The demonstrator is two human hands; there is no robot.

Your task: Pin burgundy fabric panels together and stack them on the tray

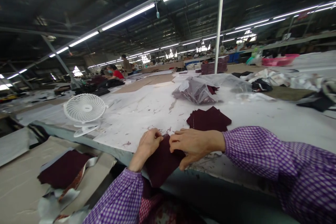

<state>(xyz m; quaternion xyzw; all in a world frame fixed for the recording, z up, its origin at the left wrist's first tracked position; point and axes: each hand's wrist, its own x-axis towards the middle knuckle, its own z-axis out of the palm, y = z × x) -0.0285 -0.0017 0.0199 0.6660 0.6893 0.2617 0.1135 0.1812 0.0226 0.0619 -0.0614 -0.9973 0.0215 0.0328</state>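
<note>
A dark maroon fabric piece (163, 162) lies over the front edge of the white-covered table, its lower part hanging past the edge. My left hand (149, 144) pinches the upper left edge of this piece between thumb and fingers. Across its upper right part rests my right hand (193, 144), palm down, with fingers bent and spread and the thumb apart; it grips nothing. Just behind my right hand sits a fanned stack of maroon pieces (208, 119) on the table.
A small white fan (85, 108) stands at the table's left edge. Beyond the stack lies a clear plastic bag (194, 91). More maroon fabric (64, 168) is at lower left. A metal pole (219, 24) rises behind, cloths lie at right, and people are far back.
</note>
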